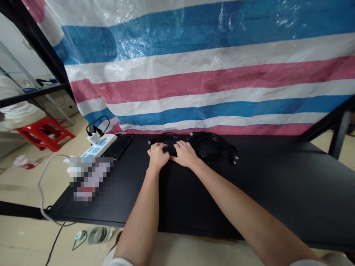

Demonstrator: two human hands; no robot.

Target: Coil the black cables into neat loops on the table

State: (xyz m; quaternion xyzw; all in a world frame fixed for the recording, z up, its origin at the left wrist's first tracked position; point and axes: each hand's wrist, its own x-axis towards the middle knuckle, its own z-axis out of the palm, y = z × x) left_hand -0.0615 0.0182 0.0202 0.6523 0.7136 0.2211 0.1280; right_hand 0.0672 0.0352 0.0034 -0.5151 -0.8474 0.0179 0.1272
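Observation:
Both hands are at a smaller loop of black cable (169, 134) near the back edge of the black table (177, 199). Curled fingers of my left hand (158, 156) are closed on its left side. On its right side, my right hand (185, 153) is closed too, with the thumbs close together at the front. The near part of the loop is hidden by the hands. A light connector (149, 142) sticks out at the left. Just right of my right hand lies a larger black cable coil (210, 146), with connector ends at its right.
At the table's left are a white power strip (95, 149) with plugs, a black phone (118, 146) and a blurred flat item (93, 181). A striped plastic sheet (194, 85) hangs behind. A red stool (47, 133) and a seated person are at the far left.

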